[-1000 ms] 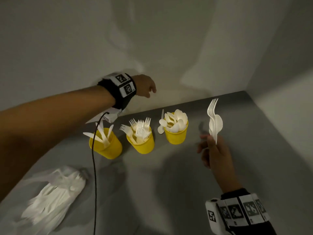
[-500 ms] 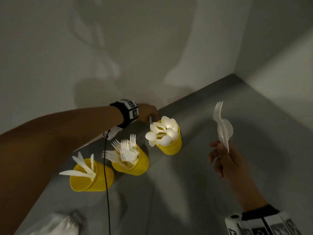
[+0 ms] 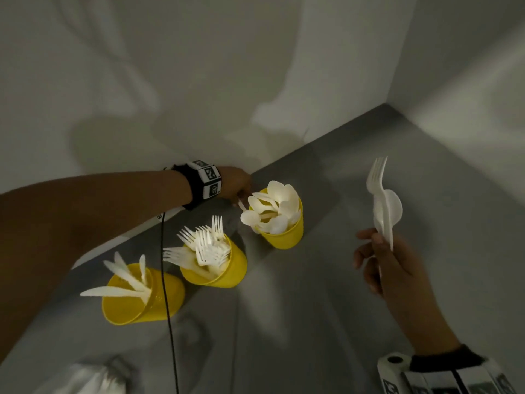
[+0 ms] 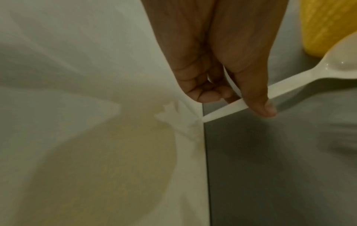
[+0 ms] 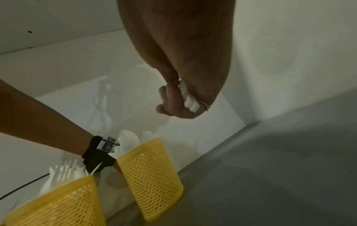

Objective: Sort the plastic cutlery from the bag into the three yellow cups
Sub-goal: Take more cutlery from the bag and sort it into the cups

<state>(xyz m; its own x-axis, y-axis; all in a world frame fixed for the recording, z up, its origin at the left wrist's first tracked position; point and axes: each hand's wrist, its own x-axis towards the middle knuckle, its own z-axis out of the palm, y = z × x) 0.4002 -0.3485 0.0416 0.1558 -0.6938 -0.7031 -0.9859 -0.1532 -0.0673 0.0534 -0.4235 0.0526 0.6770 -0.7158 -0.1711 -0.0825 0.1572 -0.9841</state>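
Three yellow mesh cups stand in a row on the grey table: a knife cup (image 3: 142, 297), a fork cup (image 3: 218, 268) and a spoon cup (image 3: 284, 231) full of white spoons. Behind the spoon cup, my left hand (image 3: 237, 186) pinches the handle of a white spoon (image 4: 280, 85) between thumb and fingers; its bowl lies beside the cup. To the right, my right hand (image 3: 380, 260) holds up a bunch of white cutlery (image 3: 383, 203), a fork and spoons, by the handles (image 5: 190, 97).
The white plastic bag (image 3: 88, 379) with cutlery lies at the near left edge. A black cable (image 3: 166, 294) hangs from my left wrist across the knife cup. White walls close the table at the back and right.
My left hand has dropped behind the spoon cup and taken the loose spoon's handle. The view has tilted and moved closer. My right hand keeps its bunch upright.
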